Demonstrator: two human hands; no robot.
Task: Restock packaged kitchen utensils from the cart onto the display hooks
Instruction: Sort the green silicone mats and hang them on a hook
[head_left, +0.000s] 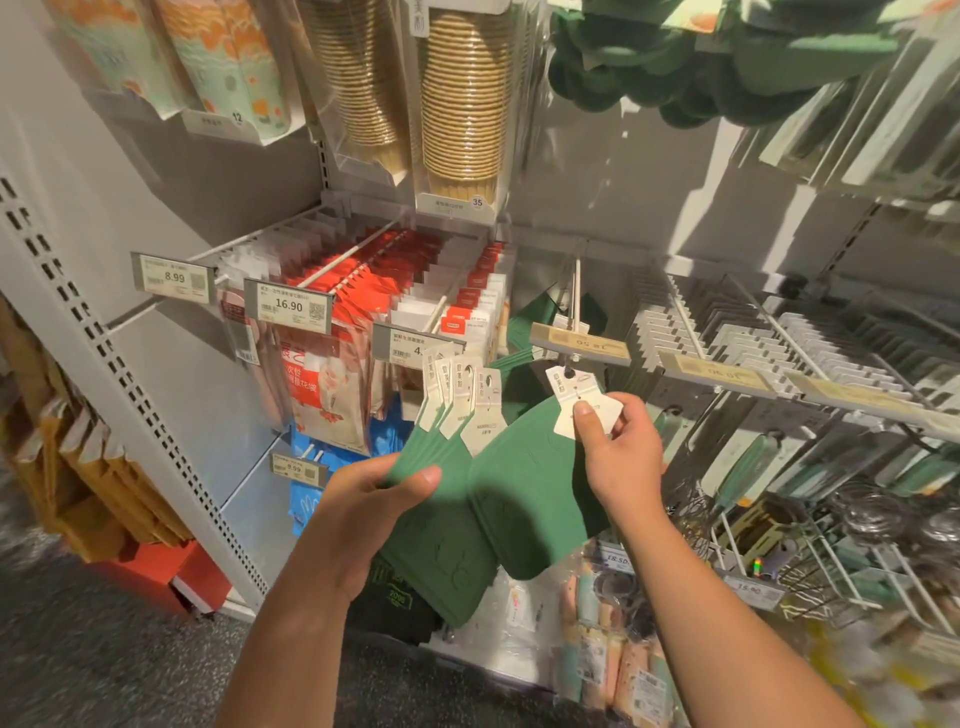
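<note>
My left hand (363, 499) grips a fanned stack of green flat utensils (441, 540) with white card tags (462, 400), held below the shelf. My right hand (618, 457) pinches the white tag (584, 402) of one more green piece (535, 493), thumb on the card. That tag's hole sits at the tip of a display hook (574, 312), just under its flipped-up price label (579, 344). Further green pieces hang back along the same hook.
Left hooks hold red and white packets (363, 291) with price tags 8.99 and 16.90. Stacked paper cups (462, 104) hang above. To the right are hooks of white-carded utensils (727, 332) and whisks (857, 514). Bagged goods lie on the bottom shelf (519, 670).
</note>
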